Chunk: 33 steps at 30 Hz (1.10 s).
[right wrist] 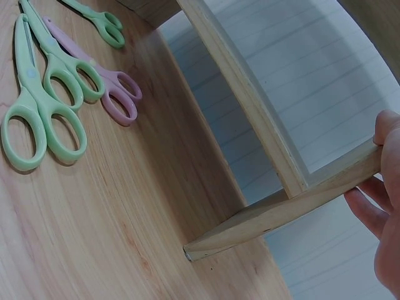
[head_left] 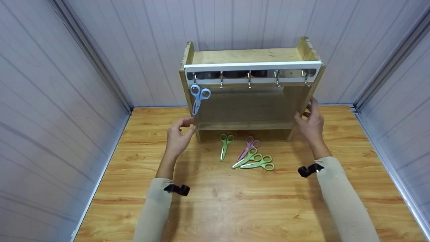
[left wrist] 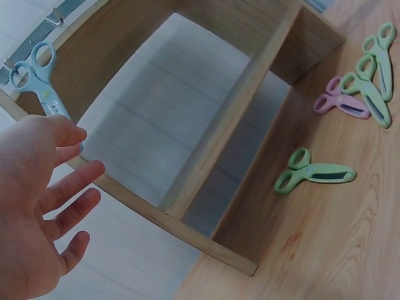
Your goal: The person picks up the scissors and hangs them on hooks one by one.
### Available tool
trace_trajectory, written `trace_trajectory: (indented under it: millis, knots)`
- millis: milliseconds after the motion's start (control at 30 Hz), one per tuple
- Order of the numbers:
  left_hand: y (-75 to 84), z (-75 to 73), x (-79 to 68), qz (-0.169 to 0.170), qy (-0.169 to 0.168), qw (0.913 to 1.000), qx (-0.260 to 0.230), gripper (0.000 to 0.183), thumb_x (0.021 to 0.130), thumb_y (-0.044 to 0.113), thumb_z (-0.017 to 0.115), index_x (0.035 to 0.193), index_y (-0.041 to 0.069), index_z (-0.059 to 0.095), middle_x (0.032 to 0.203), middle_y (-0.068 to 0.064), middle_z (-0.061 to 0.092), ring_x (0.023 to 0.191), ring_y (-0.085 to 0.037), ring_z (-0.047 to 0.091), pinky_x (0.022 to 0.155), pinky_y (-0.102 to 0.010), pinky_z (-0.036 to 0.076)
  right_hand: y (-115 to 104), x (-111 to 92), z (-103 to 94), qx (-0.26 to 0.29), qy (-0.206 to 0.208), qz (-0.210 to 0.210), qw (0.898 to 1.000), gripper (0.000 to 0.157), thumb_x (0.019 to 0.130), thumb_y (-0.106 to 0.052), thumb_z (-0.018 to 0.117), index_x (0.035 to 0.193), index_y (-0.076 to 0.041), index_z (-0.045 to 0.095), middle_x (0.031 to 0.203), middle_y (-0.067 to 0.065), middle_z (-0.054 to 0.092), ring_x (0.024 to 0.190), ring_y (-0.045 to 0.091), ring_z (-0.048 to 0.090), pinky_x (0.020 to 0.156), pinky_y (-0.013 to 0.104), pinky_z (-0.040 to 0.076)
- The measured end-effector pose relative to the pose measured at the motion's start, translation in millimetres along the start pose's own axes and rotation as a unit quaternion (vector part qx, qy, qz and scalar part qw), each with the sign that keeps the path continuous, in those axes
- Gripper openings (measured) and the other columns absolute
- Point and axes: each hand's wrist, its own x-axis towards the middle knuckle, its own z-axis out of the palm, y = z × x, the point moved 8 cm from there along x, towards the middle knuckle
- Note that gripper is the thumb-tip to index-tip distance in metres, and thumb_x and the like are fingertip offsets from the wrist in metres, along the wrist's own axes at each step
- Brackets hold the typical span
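Note:
A wooden shelf (head_left: 248,126) stands against the back wall, with a strip of metal hooks (head_left: 249,79) across its upper front. Light-blue scissors (head_left: 198,99) hang from the leftmost hook. My left hand (head_left: 178,136) is by the shelf's left side panel, just below those scissors; its fingers are spread and loosely bent, holding nothing. With thumb in front and fingers behind, my right hand (head_left: 311,125) grips the right side panel (right wrist: 337,178). Before the shelf lie green scissors (left wrist: 315,173) on the left, and pink scissors (head_left: 247,149) beside two overlapping green pairs (right wrist: 40,103).
The wood-grain tabletop (head_left: 228,208) extends in front of the shelf. White panelled walls (head_left: 67,117) close it in at the left, right and back. A black wrist camera (head_left: 178,189) is strapped to each sleeve.

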Motion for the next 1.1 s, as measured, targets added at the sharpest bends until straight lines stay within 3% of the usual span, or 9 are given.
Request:
trace_trajectory:
  millis: [100, 267, 367, 467, 533, 600, 700, 1100]
  knots:
    - [-1.0, 3.7, -2.0, 0.006, -0.006, 1.0, 0.0, 0.029, 0.101, 0.005, 0.077, 0.129, -0.002, 0.078, 0.124, -0.022, 0.082, 0.121, -0.042, 0.073, 0.108, -0.053, 0.052, -1.0, -0.5, 0.2, 0.006, 0.001, -0.008, 1.0, 0.07, 0.101, -0.001, 0.066, 0.167, -0.007, 0.042, 0.154, 0.035, 0.066, 0.124, 0.059, 0.075, 0.081, -0.002, 0.045]
    - [-6.3, 8.9, -4.4, -0.002, -0.012, 0.9999, 0.006, 0.029, 0.102, 0.007, 0.075, 0.13, -0.002, 0.078, 0.124, -0.022, 0.082, 0.123, -0.043, 0.073, 0.112, -0.058, 0.053, -1.7, -0.7, 0.7, 0.006, -0.001, -0.011, 1.0, 0.07, 0.102, -0.001, 0.066, 0.168, -0.008, 0.042, 0.157, 0.034, 0.064, 0.126, 0.058, 0.075, 0.083, 0.0, 0.047]
    - [-9.0, 11.4, -5.8, -0.005, -0.015, 0.9998, 0.011, 0.029, 0.102, 0.006, 0.075, 0.13, -0.002, 0.077, 0.124, -0.022, 0.082, 0.123, -0.043, 0.073, 0.113, -0.059, 0.053, -1.9, -1.1, 1.2, 0.005, -0.003, -0.009, 1.0, 0.071, 0.103, -0.002, 0.068, 0.168, -0.009, 0.042, 0.159, 0.032, 0.064, 0.127, 0.056, 0.075, 0.095, 0.018, 0.061]
    - [-10.0, 13.4, -7.9, 0.002, -0.016, 0.9997, 0.019, 0.029, 0.101, 0.006, 0.077, 0.129, -0.002, 0.078, 0.124, -0.021, 0.082, 0.121, -0.042, 0.074, 0.112, -0.058, 0.055, -2.2, -1.8, 1.8, 0.003, -0.004, -0.006, 1.0, 0.071, 0.102, -0.003, 0.069, 0.168, -0.01, 0.042, 0.16, 0.031, 0.063, 0.127, 0.054, 0.076, 0.1, 0.032, 0.065]
    - [-10.5, 14.8, -9.4, 0.007, -0.015, 0.9995, 0.027, 0.029, 0.101, 0.007, 0.077, 0.128, -0.002, 0.078, 0.123, -0.021, 0.082, 0.12, -0.041, 0.074, 0.111, -0.057, 0.055, -1.9, -1.7, 2.7, 0.005, -0.005, -0.004, 1.0, 0.072, 0.102, -0.003, 0.07, 0.168, -0.01, 0.041, 0.161, 0.031, 0.063, 0.128, 0.055, 0.075, 0.098, 0.027, 0.064]
    - [-11.0, 16.2, -10.9, 0.012, -0.015, 0.9993, 0.032, 0.029, 0.1, 0.007, 0.077, 0.127, -0.002, 0.078, 0.122, -0.021, 0.082, 0.118, -0.042, 0.074, 0.11, -0.056, 0.055, -1.4, -1.5, 3.3, 0.008, -0.008, -0.001, 1.0, 0.074, 0.102, -0.004, 0.07, 0.169, -0.011, 0.04, 0.161, 0.031, 0.062, 0.128, 0.055, 0.075, 0.089, 0.01, 0.057]
    - [-10.4, 19.0, -13.2, 0.02, -0.017, 0.9988, 0.04, 0.028, 0.1, 0.007, 0.078, 0.125, -0.003, 0.078, 0.118, -0.021, 0.082, 0.116, -0.041, 0.075, 0.108, -0.056, 0.056, -0.8, -1.3, 4.2, 0.01, -0.014, 0.004, 1.0, 0.075, 0.103, -0.005, 0.07, 0.171, -0.012, 0.039, 0.162, 0.031, 0.061, 0.13, 0.055, 0.074, 0.083, 0.001, 0.047]
    - [-8.7, 34.6, -16.6, 0.063, -0.024, 0.9922, 0.105, 0.026, 0.098, 0.01, 0.078, 0.122, 0.0, 0.078, 0.113, -0.023, 0.082, 0.111, -0.044, 0.074, 0.104, -0.063, 0.052, 1.7, -0.2, 0.3, -0.002, 0.0, -0.004, 1.0, 0.072, 0.102, -0.005, 0.068, 0.169, -0.007, 0.041, 0.158, 0.032, 0.064, 0.126, 0.056, 0.076, 0.087, 0.006, 0.051]
